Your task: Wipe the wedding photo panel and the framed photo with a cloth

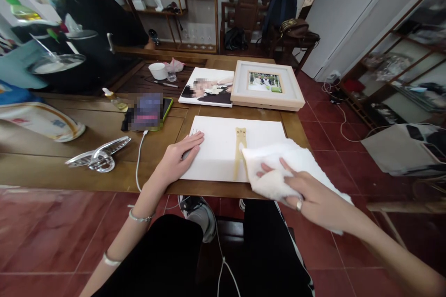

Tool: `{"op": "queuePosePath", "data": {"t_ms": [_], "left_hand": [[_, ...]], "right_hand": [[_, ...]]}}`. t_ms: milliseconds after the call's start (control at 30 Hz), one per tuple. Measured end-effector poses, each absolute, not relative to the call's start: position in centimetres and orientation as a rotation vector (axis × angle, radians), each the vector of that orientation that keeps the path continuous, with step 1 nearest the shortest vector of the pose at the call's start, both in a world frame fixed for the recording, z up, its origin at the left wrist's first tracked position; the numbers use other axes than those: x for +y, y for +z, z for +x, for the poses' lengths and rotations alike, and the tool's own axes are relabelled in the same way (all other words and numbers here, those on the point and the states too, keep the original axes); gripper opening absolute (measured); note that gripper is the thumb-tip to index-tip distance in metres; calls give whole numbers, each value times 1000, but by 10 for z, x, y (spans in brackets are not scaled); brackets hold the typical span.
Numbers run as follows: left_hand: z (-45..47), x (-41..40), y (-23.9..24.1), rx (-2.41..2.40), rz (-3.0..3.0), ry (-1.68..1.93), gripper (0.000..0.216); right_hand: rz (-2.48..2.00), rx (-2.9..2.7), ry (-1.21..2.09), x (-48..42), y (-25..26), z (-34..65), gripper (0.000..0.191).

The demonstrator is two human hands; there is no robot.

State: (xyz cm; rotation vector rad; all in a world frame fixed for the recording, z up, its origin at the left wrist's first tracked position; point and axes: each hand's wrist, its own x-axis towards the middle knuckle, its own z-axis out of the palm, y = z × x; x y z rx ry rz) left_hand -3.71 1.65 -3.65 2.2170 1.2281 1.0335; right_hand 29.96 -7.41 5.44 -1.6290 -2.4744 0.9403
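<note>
Left hand [177,158] lies flat, grip open, steadying the white board [218,148] on the table [45,167]; right hand [313,200] clutches a white cloth [275,160] against its edge.

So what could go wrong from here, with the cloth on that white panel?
1. The white panel lies with its near edge along the table edge, pinned only by the left hand; a firm wipe might slide it off.
2. The white cloth in the right hand sits beside the yellow cat-shaped strip and could snag or smear it.
3. The charging cable hangs off the table by the left forearm and could catch, tugging the phone.
</note>
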Motion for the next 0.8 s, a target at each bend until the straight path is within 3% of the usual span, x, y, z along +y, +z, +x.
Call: {"op": "queuePosePath", "data": {"t_ms": [133, 500, 700, 800], "left_hand": [[-37, 17, -37, 1225, 2222, 1041, 35], [-36, 17, -36, 1226, 2219, 1053, 34], [-36, 16, -35, 1224, 2218, 1054, 35], [-35, 16, -34, 1225, 2216, 1052, 34]], "right_hand": [[-1580, -2436, 897, -75, 53, 298, 21], [-1515, -2173, 442, 58, 29, 265, 16], [-1387, -2373, 435, 21, 25, 252, 17], [-1209, -2536, 464, -26, 27, 249, 28]]}}
